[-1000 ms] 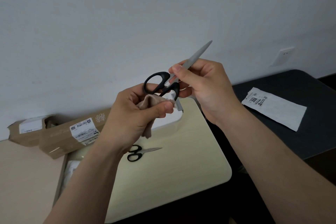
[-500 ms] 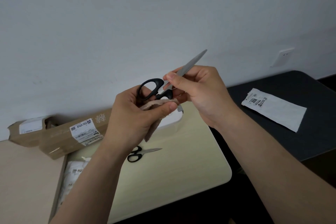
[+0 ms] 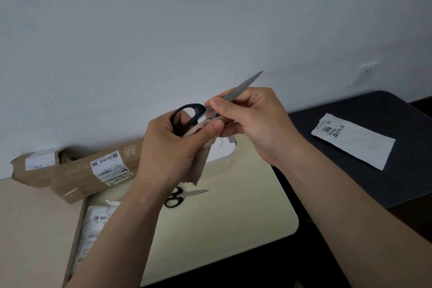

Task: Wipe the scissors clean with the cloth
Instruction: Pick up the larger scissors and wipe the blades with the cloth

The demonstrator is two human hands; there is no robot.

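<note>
Nearest, at the bottom edge, two bare forearms reaching up and inward; beneath them a pale board (image 3: 222,229) with rounded corners, lying flat; along its left edge a white printed bag (image 3: 93,229), partly hidden by the left forearm; left of that, a light wooden surface (image 3: 30,229). Farther up on the board, a small pair of scissors (image 3: 177,199) with black handles, blades pointing right, partly hidden by the left wrist, touched by neither hand.

Above the board, held in the air, the left hand (image 3: 168,147); fingers curled round a beige cloth (image 3: 202,166), thumb pressing it against the lower handle of the large scissors (image 3: 236,89); loose end of the cloth hanging below the fist, clear of the board; upper black handle loop showing above the left knuckles. Just to the right and touching, the right hand (image 3: 254,124); thumb and forefinger pinching the grey blades close to the handles, other fingers curled beneath; blades tilted up and to the right, tip well past the fingertips; open or closed, impossible to tell.

Behind the left hand, two brown cardboard boxes (image 3: 77,177) with white labels, lying along the foot of the wall, the nearer one just beside the board's far-left corner; to the right, a dark table (image 3: 350,182), a white labelled packet (image 3: 360,145) flat on it, well apart from the hands; farthest, a plain pale wall (image 3: 163,30) with a white socket (image 3: 367,72) at the right.
</note>
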